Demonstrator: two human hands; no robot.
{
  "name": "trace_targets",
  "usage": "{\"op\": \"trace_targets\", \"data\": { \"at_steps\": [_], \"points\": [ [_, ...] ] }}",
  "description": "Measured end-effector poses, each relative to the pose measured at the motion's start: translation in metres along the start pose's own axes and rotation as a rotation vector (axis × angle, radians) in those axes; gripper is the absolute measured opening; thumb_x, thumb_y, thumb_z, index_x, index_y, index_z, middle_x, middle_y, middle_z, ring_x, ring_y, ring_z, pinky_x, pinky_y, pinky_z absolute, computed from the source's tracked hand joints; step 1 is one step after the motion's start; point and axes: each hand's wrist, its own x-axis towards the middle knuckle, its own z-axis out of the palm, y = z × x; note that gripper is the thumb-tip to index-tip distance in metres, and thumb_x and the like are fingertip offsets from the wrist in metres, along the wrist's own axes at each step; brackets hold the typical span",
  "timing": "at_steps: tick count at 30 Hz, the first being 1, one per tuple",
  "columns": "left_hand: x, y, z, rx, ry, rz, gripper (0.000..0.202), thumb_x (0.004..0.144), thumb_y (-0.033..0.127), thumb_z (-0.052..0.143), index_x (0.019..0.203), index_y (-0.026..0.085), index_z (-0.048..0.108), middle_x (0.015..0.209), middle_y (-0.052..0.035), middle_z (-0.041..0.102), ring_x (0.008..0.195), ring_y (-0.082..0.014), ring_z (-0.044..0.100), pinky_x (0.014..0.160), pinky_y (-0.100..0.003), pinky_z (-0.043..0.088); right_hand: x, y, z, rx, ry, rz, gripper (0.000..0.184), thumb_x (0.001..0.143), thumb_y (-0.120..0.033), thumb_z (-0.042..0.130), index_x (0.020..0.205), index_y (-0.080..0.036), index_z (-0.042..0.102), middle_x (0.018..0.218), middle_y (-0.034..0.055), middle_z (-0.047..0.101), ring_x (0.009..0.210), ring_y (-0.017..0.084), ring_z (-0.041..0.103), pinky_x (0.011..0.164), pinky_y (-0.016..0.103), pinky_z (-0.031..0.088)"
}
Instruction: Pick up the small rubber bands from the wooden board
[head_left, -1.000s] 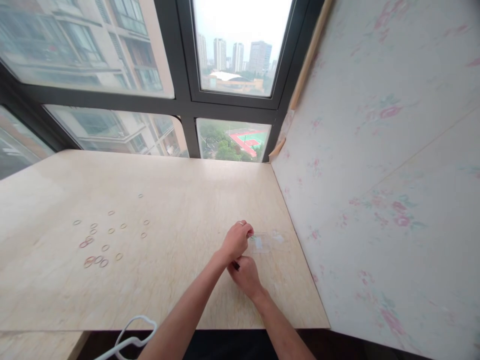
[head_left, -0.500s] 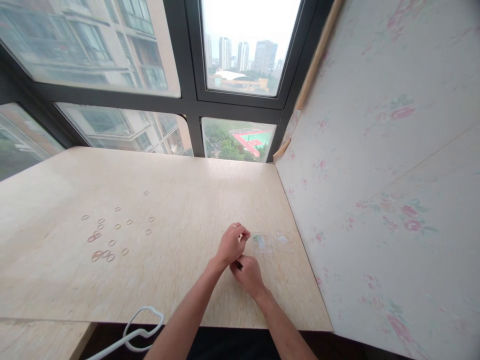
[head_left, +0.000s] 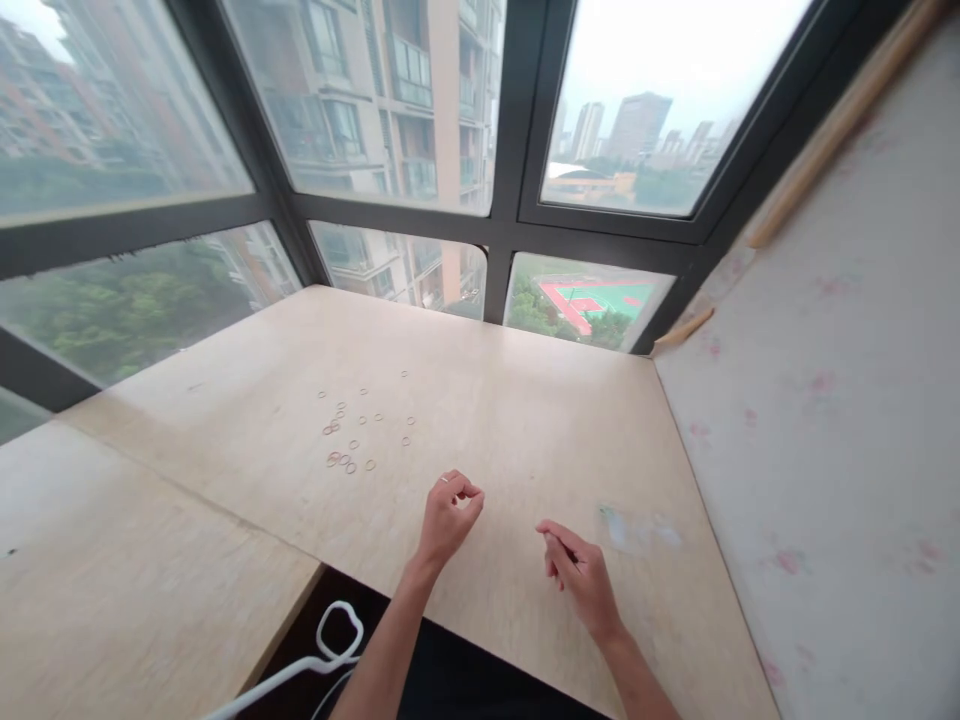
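Cream tabletop (head_left: 480, 390) showed in head view; your left hand (head_left: 448, 515) pinched closed, your right hand (head_left: 581, 575) curled (how tightly, or onto what, I couldn't tell); scattered rings (head_left: 334, 459) lay leftward, clear plastic packaging (head_left: 616, 526) rightward.

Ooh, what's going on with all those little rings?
Someone's left hand is over the pale tabletop, in a pinching shape. The right hand is apart from it, loosely curled. I can't tell whether either holds anything. Little rings lie scattered to the left; clear plastic pieces lie farther right.
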Motion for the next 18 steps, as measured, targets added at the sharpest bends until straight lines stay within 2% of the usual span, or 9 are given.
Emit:
{"op": "trace_targets", "data": {
  "at_steps": [5, 8, 11, 13, 16, 18],
  "points": [
    [-0.014, -0.023, -0.019, 0.046, 0.084, -0.092, 0.014, 0.072, 0.017, 0.059, 0.064, 0.023, 0.049, 0.066, -0.0013, 0.055, 0.064, -0.0177, 0.05, 0.063, -0.032, 0.04, 0.027, -0.039, 0.039, 0.112, -0.152, -0.058, 0.037, 0.09, -0.043, 0.054, 0.102, -0.014, 0.073, 0.05, -0.0018, 0.056, 0.038, 0.008, 0.043, 0.038, 0.019, 0.037],
    [-0.019, -0.032, -0.02, 0.041, 0.127, -0.13, 0.014, 0.073, 0.017, 0.057, 0.066, 0.024, 0.048, 0.068, -0.002, 0.054, 0.064, -0.0179, 0.049, 0.062, -0.032, 0.04, 0.06, -0.064, 0.067, 0.144, -0.196, -0.103, 0.033, 0.087, -0.041, 0.059, 0.098, -0.015, 0.075, 0.049, -0.0023, 0.055, 0.038, 0.007, 0.042, 0.037, 0.019, 0.036],
    [-0.018, -0.035, -0.016, 0.05, 0.154, -0.14, 0.015, 0.073, 0.016, 0.056, 0.066, 0.023, 0.045, 0.067, -0.0016, 0.053, 0.064, -0.0173, 0.049, 0.061, -0.031, 0.038, 0.104, -0.089, 0.101, 0.172, -0.235, -0.133, 0.03, 0.083, -0.038, 0.062, 0.095, -0.015, 0.076, 0.05, -0.0027, 0.056, 0.038, 0.006, 0.04, 0.037, 0.018, 0.034],
    [-0.017, -0.035, -0.014, 0.069, 0.168, -0.142, 0.014, 0.074, 0.015, 0.054, 0.066, 0.022, 0.044, 0.067, -0.0006, 0.052, 0.063, -0.0163, 0.048, 0.06, -0.029, 0.037, 0.136, -0.105, 0.13, 0.165, -0.291, -0.164, 0.027, 0.082, -0.036, 0.064, 0.094, -0.015, 0.077, 0.051, -0.0023, 0.057, 0.039, 0.006, 0.041, 0.038, 0.018, 0.035],
    [-0.017, -0.035, -0.013, 0.102, 0.173, -0.138, 0.012, 0.075, 0.012, 0.049, 0.068, 0.02, 0.044, 0.068, 0.0005, 0.051, 0.063, -0.0149, 0.048, 0.06, -0.027, 0.035, 0.182, -0.127, 0.184, 0.097, -0.397, -0.246, 0.027, 0.082, -0.035, 0.063, 0.093, -0.014, 0.076, 0.055, -0.001, 0.061, 0.04, 0.007, 0.044, 0.04, 0.019, 0.039],
    [-0.018, -0.035, -0.013, 0.114, 0.165, -0.145, 0.011, 0.075, 0.011, 0.049, 0.069, 0.019, 0.045, 0.068, 0.0005, 0.052, 0.063, -0.0143, 0.048, 0.059, -0.025, 0.034, 0.207, -0.137, 0.225, -0.065, -0.471, -0.314, 0.029, 0.086, -0.034, 0.057, 0.099, -0.014, 0.074, 0.06, 0.0006, 0.065, 0.042, 0.008, 0.049, 0.043, 0.019, 0.042]
  ]
}}
